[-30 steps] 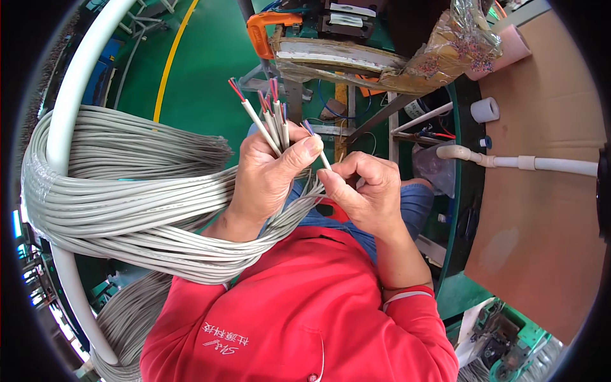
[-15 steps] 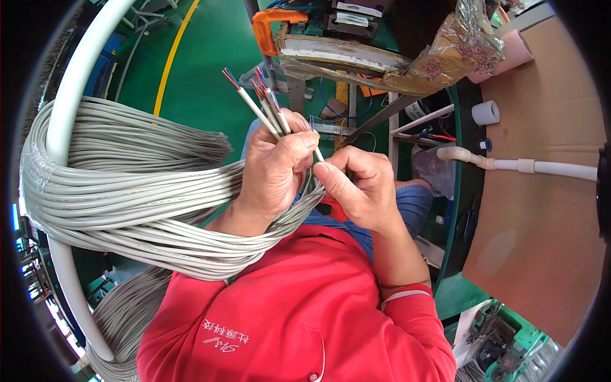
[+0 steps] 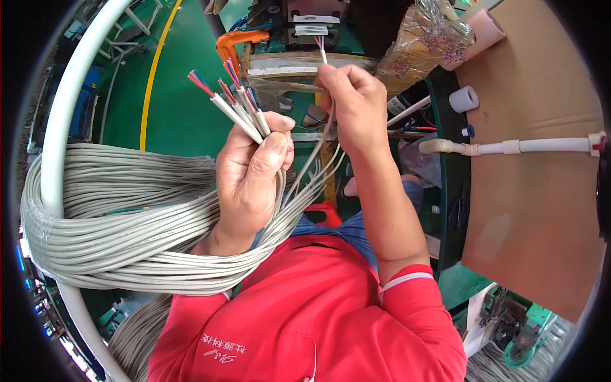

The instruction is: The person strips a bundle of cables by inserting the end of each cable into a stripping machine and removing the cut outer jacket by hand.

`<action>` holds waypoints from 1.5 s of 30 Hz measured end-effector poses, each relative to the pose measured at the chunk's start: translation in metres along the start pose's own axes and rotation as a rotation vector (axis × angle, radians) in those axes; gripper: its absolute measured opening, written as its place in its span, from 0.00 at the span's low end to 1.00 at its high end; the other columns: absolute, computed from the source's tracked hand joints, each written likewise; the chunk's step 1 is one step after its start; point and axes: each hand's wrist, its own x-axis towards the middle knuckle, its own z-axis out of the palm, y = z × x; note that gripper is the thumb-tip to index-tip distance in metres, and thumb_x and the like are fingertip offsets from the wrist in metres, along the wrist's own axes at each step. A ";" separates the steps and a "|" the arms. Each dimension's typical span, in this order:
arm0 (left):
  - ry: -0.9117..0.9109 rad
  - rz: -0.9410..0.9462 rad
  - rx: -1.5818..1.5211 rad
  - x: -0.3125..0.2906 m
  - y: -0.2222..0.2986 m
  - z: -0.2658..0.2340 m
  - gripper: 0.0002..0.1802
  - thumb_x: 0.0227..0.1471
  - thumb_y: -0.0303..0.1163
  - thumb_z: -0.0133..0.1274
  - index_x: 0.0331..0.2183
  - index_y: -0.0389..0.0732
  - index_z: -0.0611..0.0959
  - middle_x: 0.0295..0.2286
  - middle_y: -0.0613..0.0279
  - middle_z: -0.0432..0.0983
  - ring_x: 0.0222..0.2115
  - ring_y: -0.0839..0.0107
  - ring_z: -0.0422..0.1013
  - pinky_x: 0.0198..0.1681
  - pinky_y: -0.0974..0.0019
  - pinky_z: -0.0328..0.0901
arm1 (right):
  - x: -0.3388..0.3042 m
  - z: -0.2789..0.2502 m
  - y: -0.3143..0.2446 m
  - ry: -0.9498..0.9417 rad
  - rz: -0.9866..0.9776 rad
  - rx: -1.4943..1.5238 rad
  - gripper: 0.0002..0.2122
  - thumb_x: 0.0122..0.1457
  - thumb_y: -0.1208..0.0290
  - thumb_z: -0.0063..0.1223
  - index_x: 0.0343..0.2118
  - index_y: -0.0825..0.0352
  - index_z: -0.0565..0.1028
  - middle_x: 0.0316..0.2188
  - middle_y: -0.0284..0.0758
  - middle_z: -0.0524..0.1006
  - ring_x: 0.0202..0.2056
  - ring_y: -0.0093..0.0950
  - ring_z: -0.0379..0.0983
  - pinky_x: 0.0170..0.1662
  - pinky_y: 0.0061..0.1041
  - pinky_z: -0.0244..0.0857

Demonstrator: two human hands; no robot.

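My left hand [image 3: 249,181] is closed around several light grey cables [image 3: 237,114], their stripped ends fanning out above the thumb and showing thin red, blue and dark wires. My right hand [image 3: 358,108] pinches a single grey cable [image 3: 324,57] close to its stripped end. That end points up at a dark block-shaped machine [image 3: 315,18]; whether the wire tips touch it I cannot tell. From both hands the cables run back into a thick grey cable bundle [image 3: 140,245] at the left, which hangs over a white pipe [image 3: 56,153].
An orange clamp-like tool [image 3: 232,46] sits beside the worn bench edge [image 3: 286,67]. Clear plastic film [image 3: 426,44] holding small coloured bits hangs right of it. At the right, a brown board [image 3: 534,191] carries a white tape roll [image 3: 464,99] and a white pipe arm [image 3: 534,146].
My right hand has moved up and away from my left hand, carrying one cable to the machine. My left hand, still gripping the other cables, has shifted slightly left and down in view.
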 end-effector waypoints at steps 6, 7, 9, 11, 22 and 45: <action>-0.012 0.045 0.096 0.006 0.003 0.004 0.10 0.59 0.29 0.45 0.41 0.34 0.73 0.29 0.61 0.67 0.28 0.77 0.61 0.32 0.72 0.58 | 0.032 0.011 0.005 0.065 0.058 0.127 0.10 0.49 0.70 0.57 0.18 0.72 0.74 0.15 0.32 0.72 0.18 0.19 0.66 0.23 0.20 0.59; -0.009 0.043 0.095 0.007 0.003 0.003 0.10 0.59 0.29 0.45 0.41 0.34 0.73 0.29 0.61 0.67 0.28 0.77 0.61 0.32 0.72 0.58 | 0.036 0.013 0.005 0.064 0.062 0.125 0.10 0.49 0.70 0.57 0.18 0.72 0.74 0.15 0.32 0.72 0.18 0.19 0.66 0.23 0.20 0.59; -0.019 0.071 0.078 0.009 0.003 0.001 0.11 0.59 0.29 0.45 0.42 0.34 0.73 0.29 0.61 0.67 0.28 0.77 0.61 0.31 0.72 0.58 | 0.040 0.014 0.005 0.064 0.059 0.126 0.10 0.49 0.71 0.56 0.18 0.71 0.74 0.15 0.32 0.72 0.18 0.19 0.67 0.24 0.20 0.60; -0.008 0.069 0.075 0.010 0.003 0.000 0.11 0.59 0.29 0.45 0.42 0.34 0.73 0.29 0.61 0.67 0.28 0.77 0.61 0.32 0.72 0.58 | 0.038 0.017 0.007 0.051 0.051 0.110 0.09 0.51 0.68 0.56 0.21 0.68 0.75 0.14 0.30 0.70 0.18 0.17 0.63 0.23 0.18 0.55; 0.061 -0.013 0.057 0.003 -0.006 -0.007 0.12 0.58 0.26 0.48 0.44 0.32 0.74 0.28 0.63 0.70 0.29 0.76 0.64 0.33 0.72 0.60 | -0.011 0.013 0.002 0.096 -0.215 -0.186 0.15 0.54 0.66 0.55 0.17 0.71 0.73 0.11 0.29 0.71 0.16 0.17 0.65 0.20 0.21 0.59; 0.070 -0.088 0.192 -0.011 -0.021 -0.014 0.09 0.60 0.28 0.48 0.38 0.32 0.78 0.29 0.62 0.76 0.30 0.78 0.71 0.34 0.75 0.67 | -0.073 -0.003 0.035 -0.085 -0.431 -0.076 0.07 0.58 0.74 0.54 0.35 0.71 0.78 0.33 0.38 0.78 0.31 0.25 0.74 0.35 0.22 0.68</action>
